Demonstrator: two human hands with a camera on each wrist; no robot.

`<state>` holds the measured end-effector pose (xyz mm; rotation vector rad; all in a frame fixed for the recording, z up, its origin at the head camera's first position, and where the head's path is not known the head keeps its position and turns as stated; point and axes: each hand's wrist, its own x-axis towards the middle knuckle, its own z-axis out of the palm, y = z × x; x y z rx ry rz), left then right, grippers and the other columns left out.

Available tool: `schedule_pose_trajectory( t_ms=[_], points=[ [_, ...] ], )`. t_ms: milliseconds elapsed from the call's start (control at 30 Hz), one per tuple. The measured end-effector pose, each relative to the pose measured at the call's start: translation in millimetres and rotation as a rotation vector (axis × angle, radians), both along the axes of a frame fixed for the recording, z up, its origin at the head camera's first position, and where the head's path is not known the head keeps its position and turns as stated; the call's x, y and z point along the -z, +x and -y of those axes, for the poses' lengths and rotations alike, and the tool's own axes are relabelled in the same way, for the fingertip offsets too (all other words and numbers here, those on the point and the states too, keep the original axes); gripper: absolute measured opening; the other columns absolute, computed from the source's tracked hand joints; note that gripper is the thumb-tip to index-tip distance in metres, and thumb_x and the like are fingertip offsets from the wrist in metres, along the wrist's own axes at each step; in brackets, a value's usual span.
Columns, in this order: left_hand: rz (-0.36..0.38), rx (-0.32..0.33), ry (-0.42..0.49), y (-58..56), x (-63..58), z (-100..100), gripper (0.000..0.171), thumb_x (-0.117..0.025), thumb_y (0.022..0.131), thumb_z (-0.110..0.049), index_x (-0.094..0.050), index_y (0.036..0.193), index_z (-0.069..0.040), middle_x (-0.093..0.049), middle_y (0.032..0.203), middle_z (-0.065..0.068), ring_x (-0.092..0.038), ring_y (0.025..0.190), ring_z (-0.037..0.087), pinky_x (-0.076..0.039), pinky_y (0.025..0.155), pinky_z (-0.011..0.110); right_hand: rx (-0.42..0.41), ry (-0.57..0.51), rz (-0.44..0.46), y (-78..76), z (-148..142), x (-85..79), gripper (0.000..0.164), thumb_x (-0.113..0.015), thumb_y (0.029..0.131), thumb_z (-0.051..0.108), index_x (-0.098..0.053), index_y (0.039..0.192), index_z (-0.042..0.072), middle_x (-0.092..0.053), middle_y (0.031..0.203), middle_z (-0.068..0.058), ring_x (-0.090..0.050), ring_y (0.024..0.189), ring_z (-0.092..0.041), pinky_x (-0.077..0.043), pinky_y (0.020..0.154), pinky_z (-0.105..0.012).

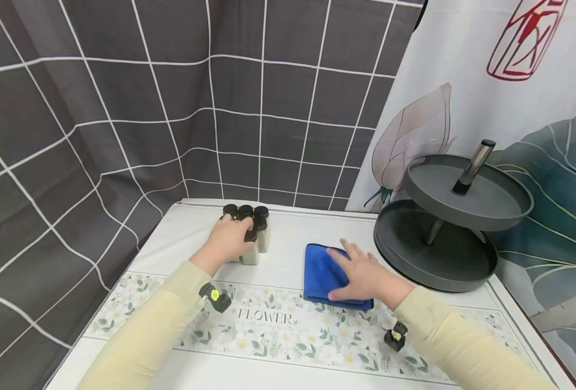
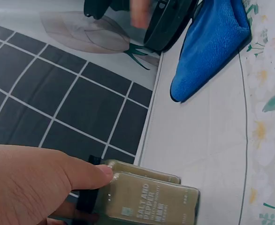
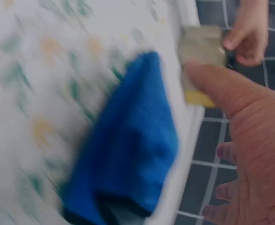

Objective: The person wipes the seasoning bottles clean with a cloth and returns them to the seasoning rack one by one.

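Several clear seasoning jars with black lids (image 1: 260,211) stand grouped at the back left of the table. My left hand (image 1: 226,241) reaches over the front of the group and grips a seasoning jar (image 2: 151,199) near its lid. In the left wrist view, the thumb presses at the jar's neck, and its pale label reads "salt and pepper". My right hand (image 1: 363,273) hovers with fingers spread over the right side of a folded blue cloth (image 1: 319,271) with dark edging. Nothing is held in the right hand, and the cloth lies partly hidden beneath it.
A dark grey two-tier round tray (image 1: 507,216) with a metal post stands at the back right, beside the cloth. The white table (image 1: 278,368) bears a flower-printed band. A dark checked curtain (image 1: 288,135) hangs behind the table and along its left.
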<state>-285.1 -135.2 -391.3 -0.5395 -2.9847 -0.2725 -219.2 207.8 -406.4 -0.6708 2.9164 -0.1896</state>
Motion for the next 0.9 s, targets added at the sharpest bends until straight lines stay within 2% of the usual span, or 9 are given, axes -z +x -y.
schedule_pose_trajectory(
  t_ms=[100,167,300,333,433,567,700,800,900],
  points=[
    [-0.007,-0.008,0.005,-1.2,1.6,0.0,0.038,-0.075,0.089,-0.032,-0.063,0.116,-0.010,-0.074,0.105,0.009,-0.053,0.096,0.028,-0.042,0.096,0.045,0.006,-0.002,0.094,8.3,9.4,19.7,0.105,-0.083,0.076,0.056,-0.035,0.157,0.010,-0.020,0.162,-0.029,-0.028,0.145,-0.051,-0.034,0.106,-0.071],
    [-0.021,-0.004,0.003,-2.5,2.4,-0.1,0.035,-0.076,0.088,-0.032,-0.062,0.112,-0.011,-0.074,0.105,0.009,-0.052,0.096,0.028,-0.041,0.097,0.045,0.020,0.013,0.113,12.0,14.1,28.6,0.100,-0.085,0.075,0.050,-0.040,0.155,0.009,-0.027,0.159,-0.030,-0.032,0.143,-0.050,-0.039,0.105,-0.067],
    [-0.059,0.011,0.002,-3.5,4.2,0.0,0.030,-0.076,0.087,-0.031,-0.063,0.106,-0.013,-0.074,0.104,0.007,-0.053,0.097,0.028,-0.042,0.097,0.046,-0.015,0.040,0.036,12.4,16.9,37.4,0.074,-0.080,0.083,0.030,-0.052,0.145,0.002,-0.044,0.148,-0.032,-0.045,0.135,-0.051,-0.045,0.102,-0.062],
    [-0.069,0.016,0.003,-3.4,4.7,0.0,0.029,-0.076,0.087,-0.031,-0.063,0.104,-0.013,-0.074,0.102,0.006,-0.054,0.096,0.028,-0.042,0.097,0.046,-0.018,0.026,0.007,10.6,16.0,38.0,0.064,-0.075,0.086,0.025,-0.054,0.142,0.000,-0.050,0.143,-0.031,-0.050,0.131,-0.049,-0.047,0.100,-0.060],
    [-0.111,0.031,-0.008,-2.3,9.0,-1.8,0.026,-0.076,0.085,-0.032,-0.064,0.100,-0.015,-0.074,0.097,0.003,-0.057,0.096,0.026,-0.038,0.109,0.047,0.015,-0.090,-0.062,1.2,8.5,35.9,0.042,-0.062,0.093,0.014,-0.061,0.131,-0.005,-0.065,0.125,-0.027,-0.066,0.111,-0.041,-0.054,0.092,-0.053],
    [-0.147,0.066,0.000,2.6,15.0,-13.0,0.026,-0.077,0.084,-0.036,-0.064,0.098,-0.017,-0.074,0.094,-0.001,-0.059,0.098,0.023,-0.019,0.123,0.046,0.238,-0.401,-0.071,-12.3,-8.2,26.3,0.035,-0.049,0.097,0.011,-0.064,0.125,-0.001,-0.070,0.110,-0.020,-0.066,0.092,-0.033,-0.054,0.084,-0.051],
    [-0.138,0.106,0.024,15.8,15.2,-37.3,0.029,-0.076,0.086,-0.039,-0.065,0.102,-0.018,-0.073,0.097,-0.003,-0.060,0.103,0.022,-0.016,0.124,0.043,0.469,-0.817,0.030,-11.8,-17.2,19.1,0.037,-0.042,0.101,0.013,-0.060,0.130,0.000,-0.064,0.123,-0.025,-0.060,0.107,-0.037,-0.049,0.093,-0.051],
    [-0.151,0.155,0.027,28.6,15.1,-59.3,0.027,-0.074,0.088,-0.039,-0.063,0.099,-0.018,-0.072,0.093,-0.002,-0.061,0.100,0.022,-0.022,0.122,0.045,0.548,-1.109,0.091,-2.0,-9.8,21.8,0.039,-0.041,0.103,0.011,-0.053,0.136,-0.005,-0.055,0.136,-0.029,-0.055,0.121,-0.038,-0.047,0.100,-0.047],
    [-0.195,0.205,0.029,39.5,19.0,-78.6,0.025,-0.073,0.088,-0.038,-0.060,0.094,-0.018,-0.071,0.090,0.000,-0.061,0.095,0.023,-0.030,0.118,0.048,0.565,-1.315,0.106,9.4,6.2,31.2,0.041,-0.040,0.103,0.008,-0.049,0.141,-0.006,-0.052,0.140,-0.028,-0.056,0.121,-0.029,-0.048,0.098,-0.034]
  ],
)
